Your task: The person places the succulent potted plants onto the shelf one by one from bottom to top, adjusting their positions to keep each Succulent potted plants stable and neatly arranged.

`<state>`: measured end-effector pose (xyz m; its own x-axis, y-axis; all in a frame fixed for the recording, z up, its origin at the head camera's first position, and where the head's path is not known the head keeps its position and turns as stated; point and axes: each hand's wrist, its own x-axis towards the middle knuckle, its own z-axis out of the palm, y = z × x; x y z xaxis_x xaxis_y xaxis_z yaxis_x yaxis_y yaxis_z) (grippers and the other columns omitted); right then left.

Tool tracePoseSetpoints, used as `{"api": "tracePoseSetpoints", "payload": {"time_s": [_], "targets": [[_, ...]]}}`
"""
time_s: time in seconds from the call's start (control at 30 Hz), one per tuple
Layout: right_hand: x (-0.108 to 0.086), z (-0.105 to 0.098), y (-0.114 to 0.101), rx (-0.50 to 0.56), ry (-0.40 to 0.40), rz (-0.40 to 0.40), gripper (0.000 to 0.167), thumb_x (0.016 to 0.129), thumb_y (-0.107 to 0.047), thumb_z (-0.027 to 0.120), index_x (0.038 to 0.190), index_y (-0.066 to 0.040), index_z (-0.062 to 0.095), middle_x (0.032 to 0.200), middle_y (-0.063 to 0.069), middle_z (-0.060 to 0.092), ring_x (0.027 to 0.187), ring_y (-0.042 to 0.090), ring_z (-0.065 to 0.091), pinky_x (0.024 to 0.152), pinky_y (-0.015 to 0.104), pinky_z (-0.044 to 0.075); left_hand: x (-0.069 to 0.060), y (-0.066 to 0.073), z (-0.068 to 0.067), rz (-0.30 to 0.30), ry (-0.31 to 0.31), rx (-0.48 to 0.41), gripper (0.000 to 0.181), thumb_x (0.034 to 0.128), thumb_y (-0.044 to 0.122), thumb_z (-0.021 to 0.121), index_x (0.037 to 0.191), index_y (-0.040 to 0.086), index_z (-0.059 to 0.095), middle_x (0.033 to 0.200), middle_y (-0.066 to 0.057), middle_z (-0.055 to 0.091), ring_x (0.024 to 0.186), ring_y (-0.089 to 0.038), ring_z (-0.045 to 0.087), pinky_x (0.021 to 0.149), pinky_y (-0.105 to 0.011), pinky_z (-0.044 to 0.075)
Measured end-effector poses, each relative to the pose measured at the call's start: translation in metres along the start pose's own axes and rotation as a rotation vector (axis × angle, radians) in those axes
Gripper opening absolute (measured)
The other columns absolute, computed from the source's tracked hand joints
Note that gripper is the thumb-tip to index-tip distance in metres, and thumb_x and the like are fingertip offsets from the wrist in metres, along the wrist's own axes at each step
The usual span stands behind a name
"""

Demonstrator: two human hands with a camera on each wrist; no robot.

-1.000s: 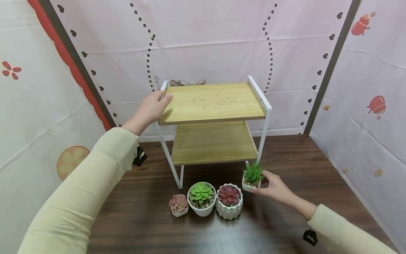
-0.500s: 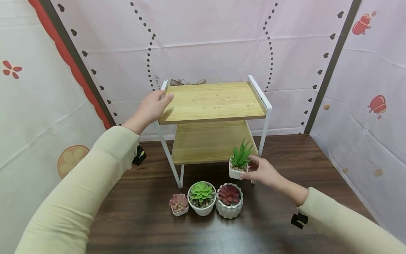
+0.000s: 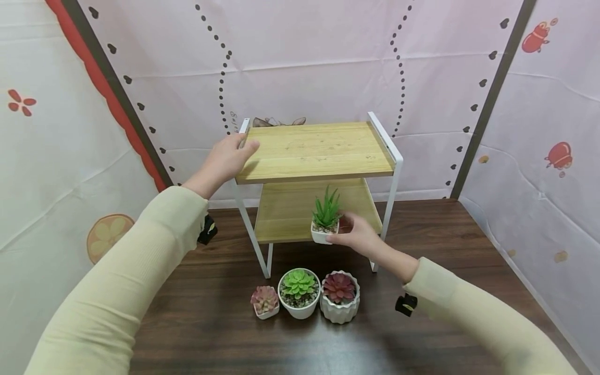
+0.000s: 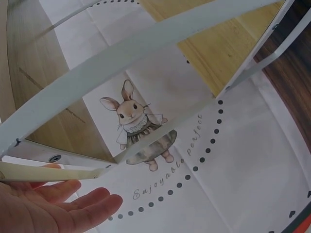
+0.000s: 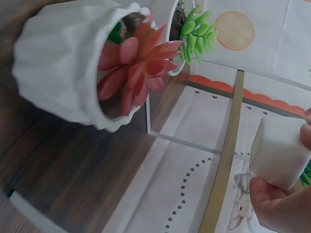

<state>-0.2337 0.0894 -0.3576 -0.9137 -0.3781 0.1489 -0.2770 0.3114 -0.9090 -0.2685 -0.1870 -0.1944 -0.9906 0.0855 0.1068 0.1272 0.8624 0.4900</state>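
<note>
My right hand (image 3: 358, 237) pinches a small white pot (image 3: 323, 237) by its right side. Spiky green leaves (image 3: 326, 208) rise from it, and it hangs in the air before the lower board (image 3: 286, 213) of a two-tier shelf. The right wrist view shows the pot (image 5: 279, 150) between thumb and fingers, its plant mostly hidden. My left hand (image 3: 227, 159) rests on the left edge of the shelf's wooden top board (image 3: 319, 151). In the left wrist view the left hand's fingers (image 4: 92, 206) lie fairly straight beside the white frame (image 4: 53, 172).
Three potted succulents stand in front of the shelf: a small pink one (image 3: 264, 301), a green rosette (image 3: 299, 291) in a round white pot, and a dark red one (image 3: 339, 297) in a ribbed pot (image 3: 339, 313). White shelf legs (image 3: 386, 213) flank the boards on the dark wooden table (image 3: 225, 333).
My right hand has carried the spiky green plant up and leftward, from beside the right shelf leg to before the lower board. The left hand stays on the shelf.
</note>
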Motion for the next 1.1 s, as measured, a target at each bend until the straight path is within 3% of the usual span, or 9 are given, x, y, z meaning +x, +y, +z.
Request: {"api": "tracePoseSetpoints", "payload": {"time_s": [0.47, 0.77, 1.1], "targets": [[0.042, 0.035, -0.002, 0.033, -0.057, -0.054, 0.065, 0.081, -0.012, 0.069, 0.137, -0.001, 0.038, 0.115, 0.019, 0.058, 0.103, 0.029, 0.056, 0.082, 0.036, 0.049, 0.003, -0.002, 0.0, -0.019, -0.009, 0.015, 0.068, 0.0959, 0.047, 0.032, 0.145, 0.001, 0.02, 0.147, -0.021, 0.025, 0.132, -0.038, 0.027, 0.105, -0.053, 0.027], [0.046, 0.043, 0.004, 0.072, -0.113, -0.028, 0.066, 0.084, -0.015, 0.065, 0.141, -0.005, 0.033, 0.124, 0.019, 0.053, 0.112, 0.032, 0.051, 0.086, 0.039, 0.048, 0.002, 0.0, 0.0, -0.018, -0.015, -0.001, 0.068, 0.0964, 0.047, 0.03, 0.145, 0.001, 0.019, 0.147, -0.022, 0.025, 0.131, -0.039, 0.028, 0.105, -0.053, 0.028], [0.051, 0.043, 0.007, 0.035, -0.132, -0.006, 0.068, 0.086, -0.018, 0.064, 0.143, -0.008, 0.03, 0.128, 0.016, 0.051, 0.116, 0.03, 0.049, 0.088, 0.041, 0.047, 0.001, 0.0, 0.001, -0.026, -0.01, -0.001, 0.066, 0.0966, 0.045, 0.031, 0.144, 0.001, 0.021, 0.146, -0.022, 0.027, 0.131, -0.039, 0.029, 0.105, -0.053, 0.028]]}}
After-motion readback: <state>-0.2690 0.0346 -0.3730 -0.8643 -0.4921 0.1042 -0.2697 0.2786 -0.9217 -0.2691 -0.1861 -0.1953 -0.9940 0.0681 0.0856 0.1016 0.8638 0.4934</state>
